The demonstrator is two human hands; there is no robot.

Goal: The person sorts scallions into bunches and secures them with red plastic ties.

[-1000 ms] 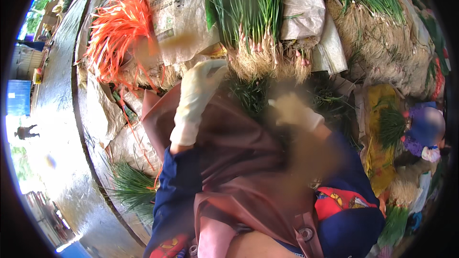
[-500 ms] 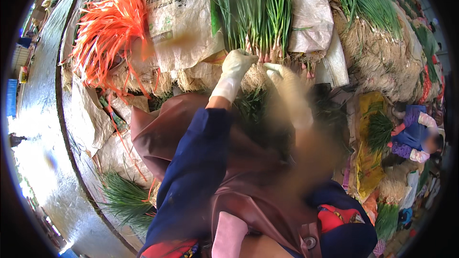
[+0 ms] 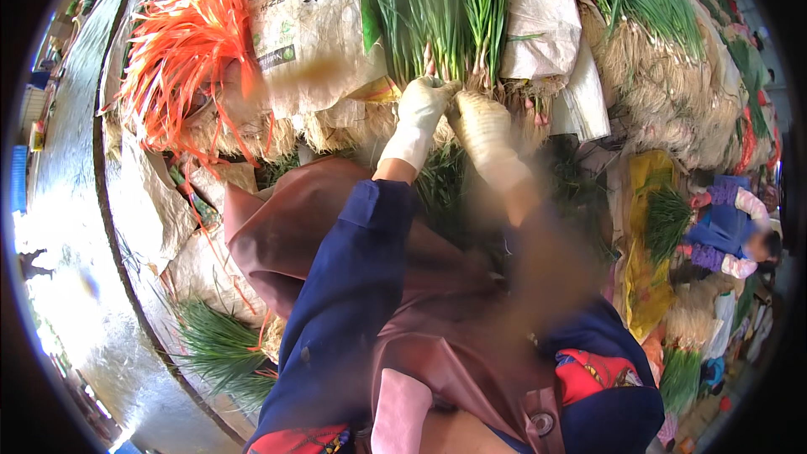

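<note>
Spring onions lie in front of me, green leaves pointing away and pale bulbs and roots toward me. At their root ends my left hand, in a whitish glove, is closed with fingers pinched on the stalk bases. My right hand, also gloved, is closed right beside it, its fingertips meeting the left's at the same bases. The fingers hide exactly how many stalks are gripped. A dirty smear blurs part of the right forearm.
Orange plastic strips hang at the left beside a pale woven sack. More spring onions are piled at the right. A tied bunch lies lower left. Another person handles a bunch at far right. A brown apron covers my lap.
My right hand has moved left and slightly up, from blurred with fingers apart, to meet the left hand. The left hand stays at the stalk bases, a little higher.
</note>
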